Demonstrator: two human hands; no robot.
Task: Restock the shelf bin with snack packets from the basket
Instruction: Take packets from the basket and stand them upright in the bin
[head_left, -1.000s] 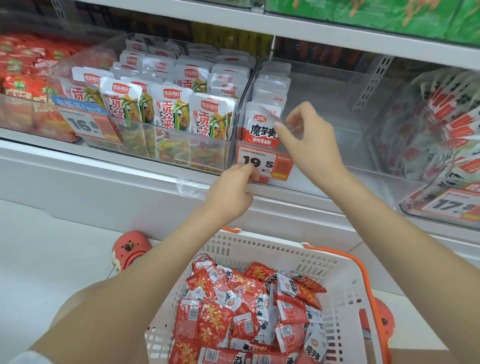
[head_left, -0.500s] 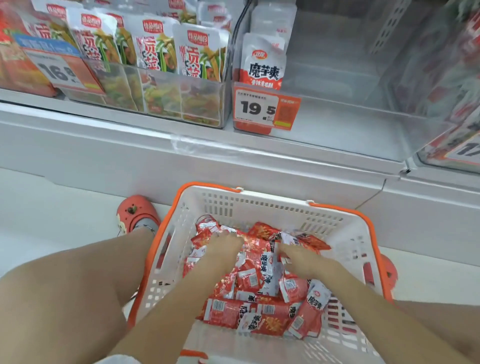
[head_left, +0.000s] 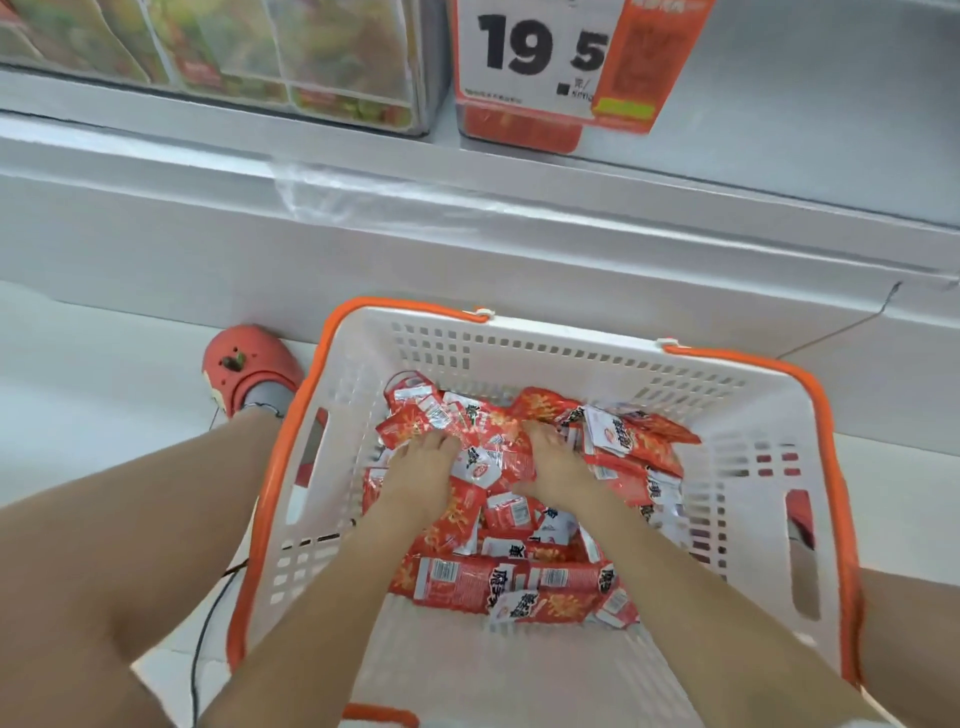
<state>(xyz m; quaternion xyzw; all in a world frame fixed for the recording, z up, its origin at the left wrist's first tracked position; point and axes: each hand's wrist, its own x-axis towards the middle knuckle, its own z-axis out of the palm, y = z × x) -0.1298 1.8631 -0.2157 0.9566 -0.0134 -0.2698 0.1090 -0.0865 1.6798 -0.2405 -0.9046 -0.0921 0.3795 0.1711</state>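
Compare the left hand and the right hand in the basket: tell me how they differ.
The left hand lies on the left of the packet pile, fingers spread toward the pile's middle; the right hand lies further right, beside the white-faced packets. The left hand's fingertips show on top of the packets; the right hand's fingertips dig under them, out of sight. Both are down in the basket, on the packets; whether either has a grip yet is unclear.

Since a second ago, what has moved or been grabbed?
Both hands left the shelf and came down into the basket. The left hand and right hand now lie on the packets, fingers among them; no firm hold shows. The view tipped down and closer, so only the bin's 19.5 price tag shows. The basket stayed between the legs, still full.
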